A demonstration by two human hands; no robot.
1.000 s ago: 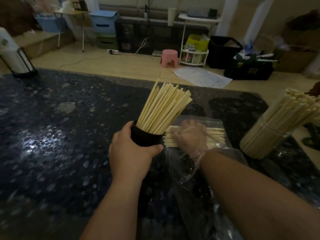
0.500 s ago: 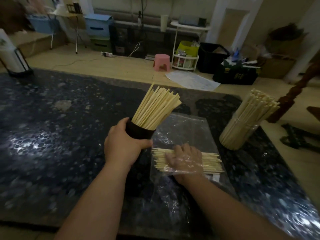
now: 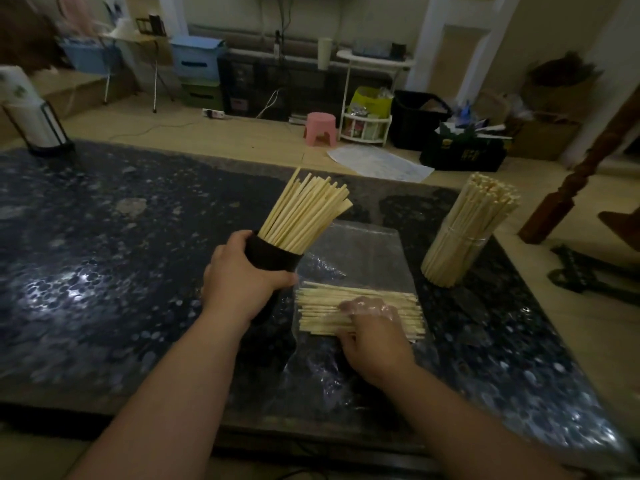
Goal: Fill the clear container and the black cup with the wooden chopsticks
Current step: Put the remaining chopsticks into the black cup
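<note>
My left hand (image 3: 242, 278) grips the black cup (image 3: 273, 259), tilted to the right and packed with wooden chopsticks (image 3: 304, 213) fanning out of it. To its right a flat layer of loose chopsticks (image 3: 322, 303) lies inside a clear plastic bag (image 3: 363, 247) on the dark table. My right hand (image 3: 375, 332) reaches into the bag's near end; its fingers, seen through the plastic, lie on the loose chopsticks. Whether they curl round any I cannot tell. The clear container (image 3: 457, 251), full of upright chopsticks, stands at the right.
The dark speckled table (image 3: 104, 258) stretches wide to the left. A paper towel roll in a black holder (image 3: 31, 112) stands at its far left corner. The table's right edge runs close behind the clear container, with a wooden post (image 3: 581, 171) beyond it.
My right hand has drawn back toward me along the loose chopsticks, its wrist now outside the bag. My left hand keeps its grip on the black cup.
</note>
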